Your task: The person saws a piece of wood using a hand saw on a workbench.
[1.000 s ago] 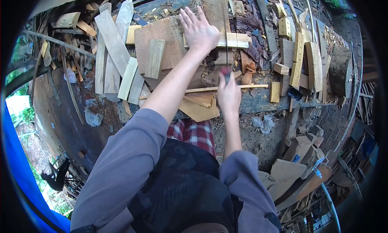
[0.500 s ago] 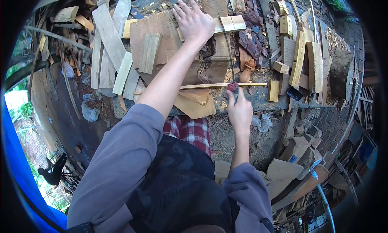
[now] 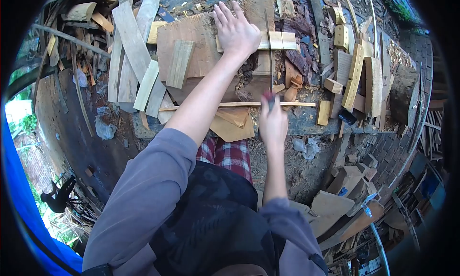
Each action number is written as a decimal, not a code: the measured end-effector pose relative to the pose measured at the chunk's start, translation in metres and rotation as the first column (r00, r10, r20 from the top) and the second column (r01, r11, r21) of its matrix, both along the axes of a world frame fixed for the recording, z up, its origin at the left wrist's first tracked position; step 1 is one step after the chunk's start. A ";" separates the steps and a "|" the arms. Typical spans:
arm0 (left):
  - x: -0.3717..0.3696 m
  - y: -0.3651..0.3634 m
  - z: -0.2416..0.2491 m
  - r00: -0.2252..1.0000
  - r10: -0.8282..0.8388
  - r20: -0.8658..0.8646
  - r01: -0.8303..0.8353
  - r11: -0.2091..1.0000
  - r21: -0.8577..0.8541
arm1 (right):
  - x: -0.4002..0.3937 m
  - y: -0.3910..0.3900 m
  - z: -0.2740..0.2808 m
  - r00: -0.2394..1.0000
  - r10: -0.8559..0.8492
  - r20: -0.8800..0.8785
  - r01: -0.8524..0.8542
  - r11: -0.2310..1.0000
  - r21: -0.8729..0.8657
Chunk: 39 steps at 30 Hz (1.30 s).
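Observation:
My left hand (image 3: pixel 238 34) lies flat with fingers stretched forward, pressing on the left part of a pale wood strip (image 3: pixel 287 40). Under that strip is a broad brown wood block (image 3: pixel 184 28). In my right hand (image 3: pixel 274 125) is the red and dark handle of a saw (image 3: pixel 271 67). Its thin blade, seen nearly edge-on, points away from me and crosses the strip to the right of my left hand. Motion blurs the right hand and handle. A long thin wood slat (image 3: pixel 244 104) lies crosswise just in front of my right hand.
A turned wooden piece (image 3: pixel 293 88) lies right of the saw. Farther right are wood blocks with holes (image 3: pixel 353 77) and a small black object (image 3: pixel 348 115). Grey planks (image 3: pixel 130 46) lean in a pile at the left. Scraps and offcuts (image 3: pixel 335 201) cover the ground at lower right.
My right hand has pushed the saw forward and slightly left, so its handle is nearer the strip and the blade looks straighter. My left hand stays on the strip; the whole view has shifted a little.

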<state>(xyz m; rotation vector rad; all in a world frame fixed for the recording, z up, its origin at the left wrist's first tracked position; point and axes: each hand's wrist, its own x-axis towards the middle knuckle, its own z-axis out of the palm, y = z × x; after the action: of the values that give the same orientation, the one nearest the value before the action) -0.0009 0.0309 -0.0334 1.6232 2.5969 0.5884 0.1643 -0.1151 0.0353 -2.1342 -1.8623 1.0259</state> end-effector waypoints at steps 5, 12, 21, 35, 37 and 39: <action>-0.002 -0.001 0.003 0.998 -0.048 0.047 0.049 0.999 -0.019 | -0.004 0.028 -0.001 0.994 0.076 0.082 -0.071 0.996 -0.059; -0.002 -0.001 0.000 0.999 -0.023 0.036 0.024 1.000 -0.020 | -0.018 0.039 -0.006 0.993 0.055 0.104 -0.047 0.996 -0.071; 0.000 -0.002 -0.001 0.998 -0.040 0.039 0.038 0.998 0.042 | -0.030 0.073 -0.009 0.989 0.100 0.110 -0.100 0.995 -0.006; 0.001 -0.005 0.003 0.994 -0.063 0.086 0.064 0.998 -0.014 | -0.029 0.070 -0.016 0.997 0.073 0.032 -0.073 0.997 0.017; -0.002 -0.003 0.004 0.996 -0.051 0.070 0.053 0.998 -0.026 | -0.030 0.058 -0.014 1.000 0.029 0.000 -0.029 0.999 0.037; 0.000 -0.002 0.007 0.997 -0.041 0.071 0.044 0.998 -0.041 | -0.016 0.014 -0.001 0.999 -0.008 0.044 0.010 0.998 -0.058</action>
<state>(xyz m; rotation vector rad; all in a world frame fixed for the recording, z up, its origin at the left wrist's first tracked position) -0.0014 0.0285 -0.0268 1.6110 2.5014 0.5720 0.1482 -0.1010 0.0342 -2.2126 -1.8624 1.0535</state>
